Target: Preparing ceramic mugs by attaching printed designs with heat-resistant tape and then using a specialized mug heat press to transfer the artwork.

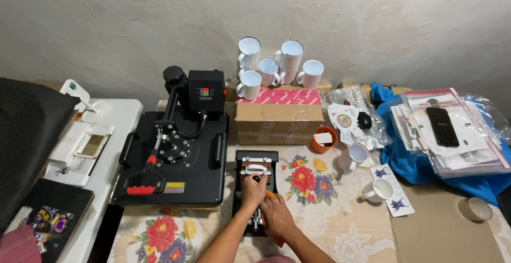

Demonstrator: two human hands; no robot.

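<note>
Floral desk (330,225), both hands on small mug press (256,188).
Left hand (254,190) grip closed round its black knob (256,178); right hand (277,215) pressed flat on base; bare cloth right.

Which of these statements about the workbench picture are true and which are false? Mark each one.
1. Both hands rest on the small mug press. True: left hand, right hand.
2. Five white mugs stand on the cardboard box. True.
3. The black phone lies on the flat heat press. False: the phone lies on bagged papers at the right.
4. The tape roll sits on the box. False: the tape roll lies on the table.
</note>
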